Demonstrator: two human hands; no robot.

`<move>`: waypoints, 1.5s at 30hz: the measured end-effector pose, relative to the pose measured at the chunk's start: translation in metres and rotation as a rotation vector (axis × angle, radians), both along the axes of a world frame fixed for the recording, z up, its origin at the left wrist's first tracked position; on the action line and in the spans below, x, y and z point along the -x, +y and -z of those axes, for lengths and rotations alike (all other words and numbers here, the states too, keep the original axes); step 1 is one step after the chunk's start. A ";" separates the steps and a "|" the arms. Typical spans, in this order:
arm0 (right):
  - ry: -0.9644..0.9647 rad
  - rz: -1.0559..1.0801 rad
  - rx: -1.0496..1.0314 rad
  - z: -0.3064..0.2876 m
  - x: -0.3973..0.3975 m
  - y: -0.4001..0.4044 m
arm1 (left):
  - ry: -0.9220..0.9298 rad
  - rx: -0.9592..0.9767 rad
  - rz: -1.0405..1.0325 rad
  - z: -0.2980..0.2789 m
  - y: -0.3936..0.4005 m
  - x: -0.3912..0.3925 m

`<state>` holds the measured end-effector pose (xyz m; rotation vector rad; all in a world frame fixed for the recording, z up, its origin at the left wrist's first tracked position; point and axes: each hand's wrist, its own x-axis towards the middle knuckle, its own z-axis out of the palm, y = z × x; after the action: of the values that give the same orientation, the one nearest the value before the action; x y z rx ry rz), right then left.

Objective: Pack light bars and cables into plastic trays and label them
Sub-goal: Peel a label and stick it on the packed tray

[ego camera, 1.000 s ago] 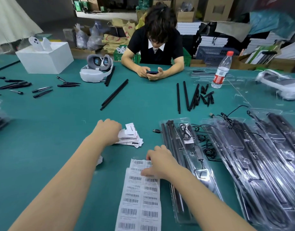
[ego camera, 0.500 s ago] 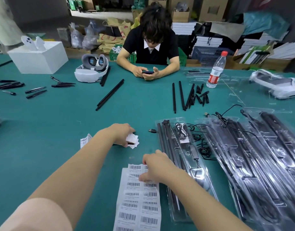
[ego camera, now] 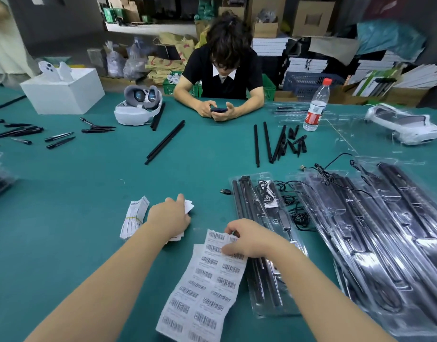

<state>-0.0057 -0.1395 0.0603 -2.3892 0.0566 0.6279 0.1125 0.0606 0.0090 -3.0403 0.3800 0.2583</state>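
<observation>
Two barcode columns on label sheet (ego camera: 207, 287), text unreadable; right hand (ego camera: 247, 239) pinches it; left hand (ego camera: 169, 218) grips slips (ego camera: 189, 206).

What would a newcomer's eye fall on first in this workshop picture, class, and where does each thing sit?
Nearest the camera, the right hand pinches the top of a barcode label sheet on the green table, while the left hand rests on small loose labels. To the right lie clear plastic trays holding black light bars. Across the table, a seated person looks at a phone.

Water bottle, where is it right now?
In the head view, the water bottle stands upright on the far right of the green table, just right of the loose black bars and left of the white headset.
</observation>
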 end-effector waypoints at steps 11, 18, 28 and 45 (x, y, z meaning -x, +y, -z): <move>-0.038 0.022 0.070 -0.002 0.014 -0.024 | -0.038 0.171 -0.486 -0.025 0.063 0.003; -0.082 0.188 -0.174 0.004 0.016 -0.040 | -0.026 0.224 -0.370 -0.025 0.056 0.010; -0.108 0.215 -0.378 -0.009 0.009 -0.048 | 0.331 0.994 0.149 -0.056 -0.044 0.078; -0.157 0.294 -0.841 0.006 0.022 -0.030 | -0.364 0.777 0.304 -0.051 -0.051 0.104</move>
<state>-0.0277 -0.1696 0.0541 -1.5631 0.0596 0.2411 0.0082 0.0097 0.0599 -3.5474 1.1147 -0.5909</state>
